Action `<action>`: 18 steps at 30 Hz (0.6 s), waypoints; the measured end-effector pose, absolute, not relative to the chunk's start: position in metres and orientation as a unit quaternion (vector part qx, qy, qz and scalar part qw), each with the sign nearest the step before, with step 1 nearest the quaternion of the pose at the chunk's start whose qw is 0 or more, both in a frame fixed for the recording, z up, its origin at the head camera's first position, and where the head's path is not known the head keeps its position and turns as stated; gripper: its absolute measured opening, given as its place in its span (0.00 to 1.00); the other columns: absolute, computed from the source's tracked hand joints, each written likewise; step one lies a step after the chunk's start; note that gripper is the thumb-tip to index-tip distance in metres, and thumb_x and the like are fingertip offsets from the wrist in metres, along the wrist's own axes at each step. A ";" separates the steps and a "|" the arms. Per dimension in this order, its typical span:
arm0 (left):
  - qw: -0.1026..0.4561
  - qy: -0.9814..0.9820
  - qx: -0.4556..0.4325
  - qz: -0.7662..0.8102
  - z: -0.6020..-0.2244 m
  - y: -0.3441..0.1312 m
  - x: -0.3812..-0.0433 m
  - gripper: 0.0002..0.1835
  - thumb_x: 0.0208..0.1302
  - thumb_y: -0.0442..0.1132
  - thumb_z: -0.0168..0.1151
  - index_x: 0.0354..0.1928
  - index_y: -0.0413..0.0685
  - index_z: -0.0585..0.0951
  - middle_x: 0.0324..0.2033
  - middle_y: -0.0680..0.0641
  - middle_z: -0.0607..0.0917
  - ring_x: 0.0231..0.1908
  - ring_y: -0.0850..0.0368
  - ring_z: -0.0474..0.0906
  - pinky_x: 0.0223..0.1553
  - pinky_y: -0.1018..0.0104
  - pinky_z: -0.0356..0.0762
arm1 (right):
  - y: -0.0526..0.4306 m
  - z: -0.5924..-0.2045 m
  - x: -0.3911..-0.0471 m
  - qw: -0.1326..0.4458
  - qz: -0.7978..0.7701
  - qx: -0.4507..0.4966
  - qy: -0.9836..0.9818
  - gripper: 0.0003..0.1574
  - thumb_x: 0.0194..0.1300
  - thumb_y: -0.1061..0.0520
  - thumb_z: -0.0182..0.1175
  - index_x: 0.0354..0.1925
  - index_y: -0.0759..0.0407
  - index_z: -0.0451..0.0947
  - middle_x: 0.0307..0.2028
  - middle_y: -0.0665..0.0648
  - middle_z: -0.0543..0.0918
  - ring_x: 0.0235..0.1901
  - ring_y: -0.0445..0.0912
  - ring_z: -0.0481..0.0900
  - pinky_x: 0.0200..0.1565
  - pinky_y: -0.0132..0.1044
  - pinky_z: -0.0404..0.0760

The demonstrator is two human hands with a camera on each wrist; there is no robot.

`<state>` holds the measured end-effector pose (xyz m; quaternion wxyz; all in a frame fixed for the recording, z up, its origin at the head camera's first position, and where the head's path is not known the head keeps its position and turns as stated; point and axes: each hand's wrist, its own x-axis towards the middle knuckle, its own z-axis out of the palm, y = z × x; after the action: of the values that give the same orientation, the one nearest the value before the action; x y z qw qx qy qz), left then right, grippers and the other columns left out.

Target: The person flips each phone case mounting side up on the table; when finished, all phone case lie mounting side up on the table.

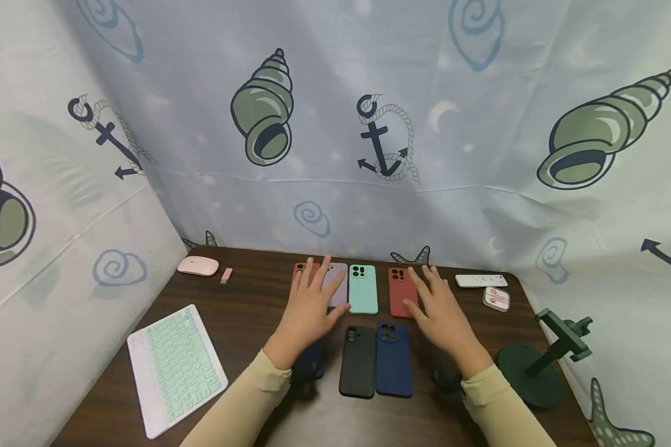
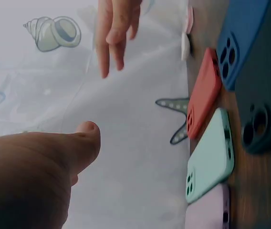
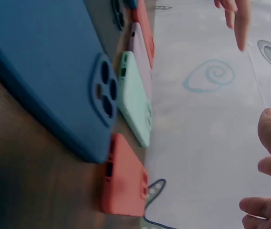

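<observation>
My left hand is held with fingers spread above the back row of phone cases, overlapping a red case and a lavender case. A mint case lies just right of its thumb. Fingers spread too, my right hand hovers beside the other red case, its fingertips overlapping that case's right edge. Nearer me lie a black case and a blue case, side by side. Under my left wrist another dark blue case is mostly hidden. Neither hand holds anything.
At left are a white-and-mint keyboard, a pink mouse and a small pink USB stick. A white remote, a small earphone box and a dark green stand are at right. Patterned curtain surrounds the table.
</observation>
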<state>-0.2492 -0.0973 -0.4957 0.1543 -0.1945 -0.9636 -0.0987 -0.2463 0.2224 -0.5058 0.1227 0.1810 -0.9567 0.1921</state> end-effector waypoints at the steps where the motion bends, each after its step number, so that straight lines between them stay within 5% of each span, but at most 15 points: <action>1: 0.155 -0.963 -0.197 -0.098 -0.496 -0.095 -0.248 0.42 0.67 0.68 0.57 0.79 0.70 0.56 0.82 0.47 0.47 0.80 0.35 0.39 0.75 0.33 0.45 | 0.221 -0.508 -0.245 0.116 0.198 0.178 -0.957 0.48 0.75 0.31 0.50 0.82 0.37 0.40 0.81 0.62 0.48 0.81 0.61 0.43 0.73 0.67 0.52; 9: 0.137 -0.956 -0.245 -0.081 -0.504 -0.066 -0.241 0.41 0.67 0.70 0.55 0.78 0.68 0.61 0.81 0.45 0.52 0.79 0.35 0.46 0.74 0.35 0.54 | 0.218 -0.527 -0.232 0.092 0.256 0.153 -0.950 0.47 0.75 0.31 0.48 0.82 0.42 0.44 0.76 0.63 0.59 0.76 0.61 0.57 0.68 0.65 0.64; 18: 0.068 -0.936 -0.331 -0.099 -0.519 -0.038 -0.228 0.39 0.69 0.64 0.59 0.78 0.62 0.62 0.80 0.45 0.53 0.79 0.43 0.51 0.72 0.48 0.65 | 0.223 -0.557 -0.220 0.080 0.340 0.107 -0.931 0.41 0.77 0.34 0.48 0.78 0.47 0.57 0.61 0.59 0.73 0.58 0.55 0.76 0.56 0.58 0.76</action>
<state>-0.2277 -0.0378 -0.5192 0.0679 -0.3308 -0.9361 -0.0987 -0.2200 0.2235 -0.5567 0.0798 0.1068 -0.9309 0.3401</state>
